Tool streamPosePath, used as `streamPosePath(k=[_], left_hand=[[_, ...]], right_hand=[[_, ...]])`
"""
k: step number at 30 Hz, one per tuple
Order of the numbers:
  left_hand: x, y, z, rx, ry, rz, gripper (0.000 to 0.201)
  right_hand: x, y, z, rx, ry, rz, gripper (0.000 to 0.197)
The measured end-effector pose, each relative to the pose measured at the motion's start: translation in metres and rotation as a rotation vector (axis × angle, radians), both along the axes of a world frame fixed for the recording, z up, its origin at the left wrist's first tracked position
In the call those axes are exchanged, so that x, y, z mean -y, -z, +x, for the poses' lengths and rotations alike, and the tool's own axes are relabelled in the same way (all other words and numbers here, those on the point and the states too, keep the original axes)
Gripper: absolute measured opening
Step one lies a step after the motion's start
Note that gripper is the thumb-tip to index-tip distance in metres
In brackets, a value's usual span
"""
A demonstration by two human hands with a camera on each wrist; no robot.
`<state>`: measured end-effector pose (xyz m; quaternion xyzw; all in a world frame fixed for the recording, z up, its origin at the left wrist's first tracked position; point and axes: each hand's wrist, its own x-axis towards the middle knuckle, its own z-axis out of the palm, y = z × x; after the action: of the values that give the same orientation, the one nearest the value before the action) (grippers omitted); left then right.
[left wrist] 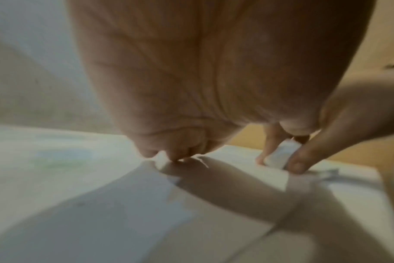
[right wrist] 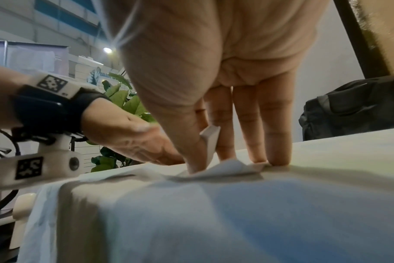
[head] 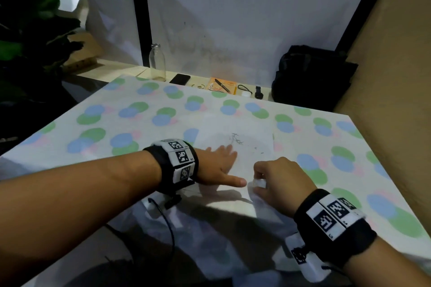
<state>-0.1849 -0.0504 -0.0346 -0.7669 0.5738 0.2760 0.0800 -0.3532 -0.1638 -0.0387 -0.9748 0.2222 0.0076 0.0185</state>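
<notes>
The tablecloth (head: 140,109), printed with blue and green blobs, hangs loosely over the near edge of the table. It looks like a soft, sliding base, so a hard push could drag the cloth and everything on it toward the person.

In the near middle of it lies the sheet of paper (head: 233,128), white and thin. The left hand (head: 217,165) lies flat on the sheet's left part, with fingers straight and spread and the thumb stretched to the right, pinning it down.

The right hand (head: 282,179) is just right of that thumb, at the sheet's near right corner. Its thumb and fingers are closed round the eraser (head: 259,183), a small white block pressed end-down on the paper.

The right wrist view shows the paper corner (right wrist: 232,167) buckled up into a ridge at the fingertips. That is the main risk. The flat hand holds the left part, not this corner, so a rubbing stroke toward the left could crease or tear the sheet. A stroke toward the near edge could push the corner off the table.

The faint pencil marks (head: 236,140) sit farther away on the sheet, and a loose stroke there could smear them instead of lifting them.
</notes>
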Motion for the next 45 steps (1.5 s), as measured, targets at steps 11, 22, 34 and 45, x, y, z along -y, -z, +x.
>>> streamPosePath(k=[11,22,34,45], left_hand=[[-0.033,-0.023,0.072,0.192,-0.061,0.206,0.079],[-0.061,-0.010,0.096,0.103,-0.082,-0.046,0.089],[-0.013,0.024,0.085,0.089,-0.044,0.021,0.146],[-0.009,0.027,0.085,0.105,-0.064,0.091,0.146]], right_hand=[[0.018,-0.010,-0.010,-0.039,-0.033,0.062,0.014],[0.043,-0.056,0.035,0.067,-0.122,0.091,0.012],[0.015,-0.021,0.136,-0.148,-0.338,0.266,0.017],[0.017,-0.008,0.160,-0.110,-0.318,0.213,0.005]])
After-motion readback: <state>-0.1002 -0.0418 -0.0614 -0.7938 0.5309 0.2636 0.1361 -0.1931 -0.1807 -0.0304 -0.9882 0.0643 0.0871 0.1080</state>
